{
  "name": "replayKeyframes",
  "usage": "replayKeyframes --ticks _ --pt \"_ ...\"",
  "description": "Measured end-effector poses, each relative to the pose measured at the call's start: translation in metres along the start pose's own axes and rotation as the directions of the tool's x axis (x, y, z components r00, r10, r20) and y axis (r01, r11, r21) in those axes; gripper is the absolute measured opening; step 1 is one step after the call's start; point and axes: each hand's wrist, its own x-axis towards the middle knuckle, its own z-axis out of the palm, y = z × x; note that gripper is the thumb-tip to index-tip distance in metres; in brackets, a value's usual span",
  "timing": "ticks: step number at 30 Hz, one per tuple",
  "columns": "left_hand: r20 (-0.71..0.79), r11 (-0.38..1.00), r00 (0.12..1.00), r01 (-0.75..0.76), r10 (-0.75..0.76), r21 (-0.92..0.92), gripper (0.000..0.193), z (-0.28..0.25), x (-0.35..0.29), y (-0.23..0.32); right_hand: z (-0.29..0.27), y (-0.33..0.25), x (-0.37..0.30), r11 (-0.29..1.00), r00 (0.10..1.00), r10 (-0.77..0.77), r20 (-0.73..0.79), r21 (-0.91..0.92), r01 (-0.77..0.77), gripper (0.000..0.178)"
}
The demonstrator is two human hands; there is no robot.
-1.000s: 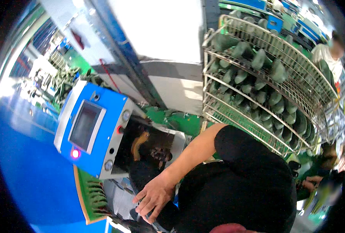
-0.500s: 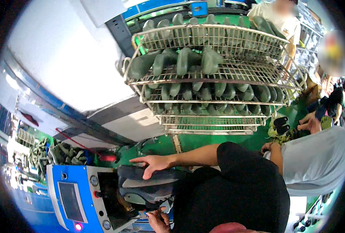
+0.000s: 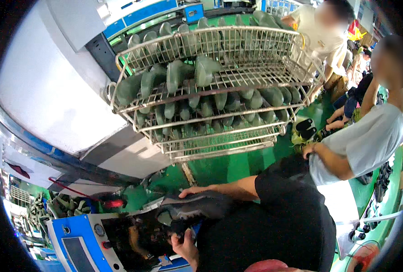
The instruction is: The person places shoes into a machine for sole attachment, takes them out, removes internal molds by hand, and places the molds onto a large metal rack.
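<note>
A dark grey shoe (image 3: 197, 205) is between my two hands, close to my black shirt. A greenish part shows at its end nearest the machine. My right hand (image 3: 196, 191) lies along the shoe's far side, its fingers curled over the edge and partly hidden. Lower down, my left hand (image 3: 185, 247) is closed, thumb up, at a dark part under the shoe. Directly left of the shoe is the dark opening of a blue and white machine (image 3: 90, 235), which has a screen and a gauge. A brownish curved part (image 3: 138, 242) shows inside it.
A wire rack (image 3: 256, 85) with green shoe lasts (image 3: 205, 71) stands ahead. More lasts (image 3: 74, 204) are heaped beyond the machine. One person (image 3: 317, 34) stands behind the rack, and another in a grey T-shirt (image 3: 369, 140) is close on the right. A red-handled thing (image 3: 114, 203) lies near the machine.
The shoe has come away from the machine's opening toward me. My right hand, earlier spread on top of it, now grips its far side. The view has swung to the right.
</note>
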Motion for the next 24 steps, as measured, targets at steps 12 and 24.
replayKeyframes --ticks 12,24 --pt "0.064 0.938 0.938 -0.344 0.341 0.036 0.039 -0.002 -0.027 0.006 0.116 -0.068 -0.129 0.99 0.981 0.124 -0.151 -0.04 -0.132 0.04" --pt "0.052 0.935 0.953 -0.303 0.299 0.186 0.023 0.029 -0.026 0.051 -0.022 0.017 -0.02 0.889 0.887 -0.345 0.307 -0.196 0.413 0.066"
